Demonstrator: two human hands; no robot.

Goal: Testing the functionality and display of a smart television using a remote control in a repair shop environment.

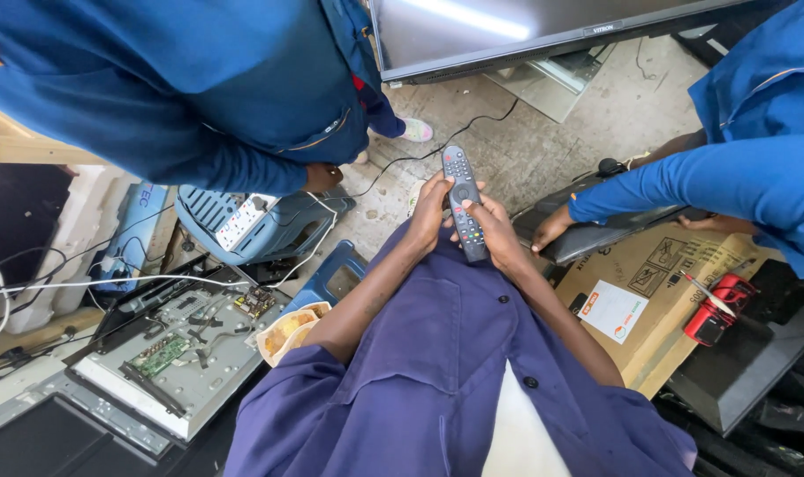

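Item: long black plastic remote control, tip at 12 o'clock toward flat black television. Left hand and right hand closed around it, thumbs on buttons. Step: pressing keys; needs a precise thumb press.

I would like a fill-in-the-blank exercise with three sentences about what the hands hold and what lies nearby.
Both hands, left hand and right hand, hold a long black ____ control.
The flat brown cardboard box lies on the person's ____ side.
The small power tool on it is ____ and black.

Missing words: remote; right; red
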